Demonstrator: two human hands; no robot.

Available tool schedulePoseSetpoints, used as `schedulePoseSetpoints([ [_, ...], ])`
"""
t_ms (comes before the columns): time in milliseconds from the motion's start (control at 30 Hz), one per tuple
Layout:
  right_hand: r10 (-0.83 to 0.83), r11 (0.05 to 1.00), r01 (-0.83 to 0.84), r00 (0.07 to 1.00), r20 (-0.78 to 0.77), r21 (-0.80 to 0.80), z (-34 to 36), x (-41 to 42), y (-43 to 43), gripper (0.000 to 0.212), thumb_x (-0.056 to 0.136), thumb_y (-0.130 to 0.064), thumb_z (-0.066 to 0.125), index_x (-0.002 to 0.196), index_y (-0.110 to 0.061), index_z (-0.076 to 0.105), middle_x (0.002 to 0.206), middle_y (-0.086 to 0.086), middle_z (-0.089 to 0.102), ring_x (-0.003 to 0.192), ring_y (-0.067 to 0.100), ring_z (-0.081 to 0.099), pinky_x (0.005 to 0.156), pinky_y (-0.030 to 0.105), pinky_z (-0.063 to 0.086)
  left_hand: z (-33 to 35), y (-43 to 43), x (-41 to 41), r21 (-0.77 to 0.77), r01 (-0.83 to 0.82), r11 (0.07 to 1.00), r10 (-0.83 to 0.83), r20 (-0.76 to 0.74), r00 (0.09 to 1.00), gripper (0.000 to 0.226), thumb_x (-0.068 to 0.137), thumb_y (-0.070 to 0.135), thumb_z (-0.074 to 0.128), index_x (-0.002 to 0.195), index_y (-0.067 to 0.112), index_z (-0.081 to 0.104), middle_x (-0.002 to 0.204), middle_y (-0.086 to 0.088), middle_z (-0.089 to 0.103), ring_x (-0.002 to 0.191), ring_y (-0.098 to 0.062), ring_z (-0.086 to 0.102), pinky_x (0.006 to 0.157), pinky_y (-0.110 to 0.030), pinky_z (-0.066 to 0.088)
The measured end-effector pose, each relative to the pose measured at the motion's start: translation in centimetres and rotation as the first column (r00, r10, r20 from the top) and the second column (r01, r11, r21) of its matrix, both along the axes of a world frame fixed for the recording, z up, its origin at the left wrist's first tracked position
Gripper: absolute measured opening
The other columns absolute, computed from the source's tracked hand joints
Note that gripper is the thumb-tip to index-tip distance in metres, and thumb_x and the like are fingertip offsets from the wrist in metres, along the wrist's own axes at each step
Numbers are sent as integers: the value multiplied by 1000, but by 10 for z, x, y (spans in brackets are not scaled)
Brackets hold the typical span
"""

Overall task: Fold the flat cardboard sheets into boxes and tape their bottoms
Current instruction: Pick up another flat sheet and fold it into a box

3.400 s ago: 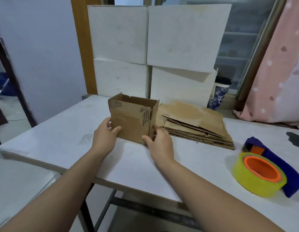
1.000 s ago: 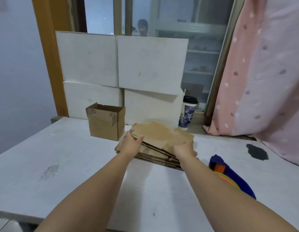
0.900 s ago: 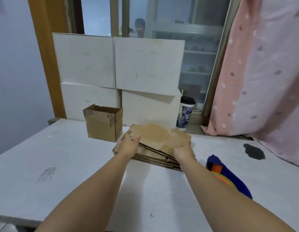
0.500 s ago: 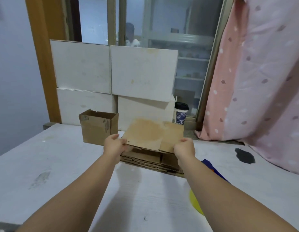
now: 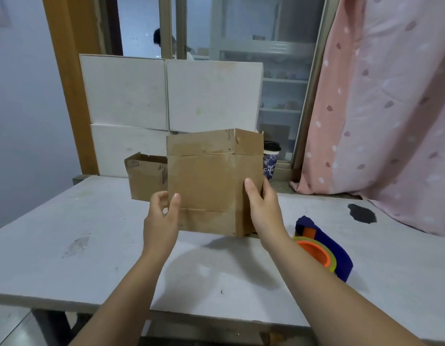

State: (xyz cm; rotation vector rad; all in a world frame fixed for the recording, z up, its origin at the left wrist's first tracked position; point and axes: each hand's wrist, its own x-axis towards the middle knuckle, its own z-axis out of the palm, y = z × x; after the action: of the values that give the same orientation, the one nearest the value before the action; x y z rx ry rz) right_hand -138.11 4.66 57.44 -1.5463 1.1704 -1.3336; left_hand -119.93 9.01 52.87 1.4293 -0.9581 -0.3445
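Head view, the only one.

We are seeing the flat cardboard sheet (image 5: 209, 181) being held upright in front of us. Its lower edge is hanging just above the bench (image 5: 66, 245), apparently not resting on it. The left hand (image 5: 161, 221) is pinching the sheet's lower left edge, thumb on the near face and fingers curling behind. The right hand (image 5: 262, 203) is gripping the right edge, thumb on the front and fingers wrapping out of sight behind.

Risks, as we are judging them:
- The left pinch is sitting at the very edge. Pushing the sides together to open the sheet could have it slipping or twisting out.
- The panels are looking worn and creased. Uneven pressure may be buckling a panel instead of opening it along the folds.
- The finished box (image 5: 145, 178) is standing just behind the sheet's left edge. A swinging panel could be knocking it.
- The tape dispenser (image 5: 323, 253) is lying close beside the right forearm. A careless elbow could be shoving it along the bench.
- The cup (image 5: 270, 161) is standing behind the sheet's right corner, partly hidden. We cannot tell how near it is.
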Motion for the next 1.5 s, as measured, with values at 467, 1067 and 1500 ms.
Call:
schedulePoseSetpoints([
  [467, 306, 937, -320, 945, -113, -138, -43, -50, 55, 85, 74, -34, 71, 140, -49, 21, 141, -20, 39, 127, -3, 42, 106, 30, 41, -9, 60, -16, -62, 428, 902, -429, -10, 903, 84, 66, 84, 44, 140, 57, 15, 151, 18, 25, 139, -10, 27, 112, -46, 29],
  [1067, 134, 963, -141, 990, -46, -230, -38, -43, 55, 53, 77, -56, 61, 125, -49, 42, 124, -21, 57, 115, -3, 53, 102, 36, 46, 8, 61, -43, -132, 355, 926, -317, 242, 917, 30, 77, 71, 44, 107, 67, 48, 115, 30, 55, 114, -7, 53, 94, -47, 48],
  [1500, 135, 973, -112, 985, 103, -203, -28, -41, 44, 19, 98, -36, 45, 99, -35, 64, 112, -13, 62, 114, 8, 54, 100, 30, 41, 15, 54, -56, -243, 204, 948, -228, -73, 971, 16, 90, 48, 45, 98, 49, 58, 100, 23, 62, 94, 1, 59, 76, -20, 47],
])
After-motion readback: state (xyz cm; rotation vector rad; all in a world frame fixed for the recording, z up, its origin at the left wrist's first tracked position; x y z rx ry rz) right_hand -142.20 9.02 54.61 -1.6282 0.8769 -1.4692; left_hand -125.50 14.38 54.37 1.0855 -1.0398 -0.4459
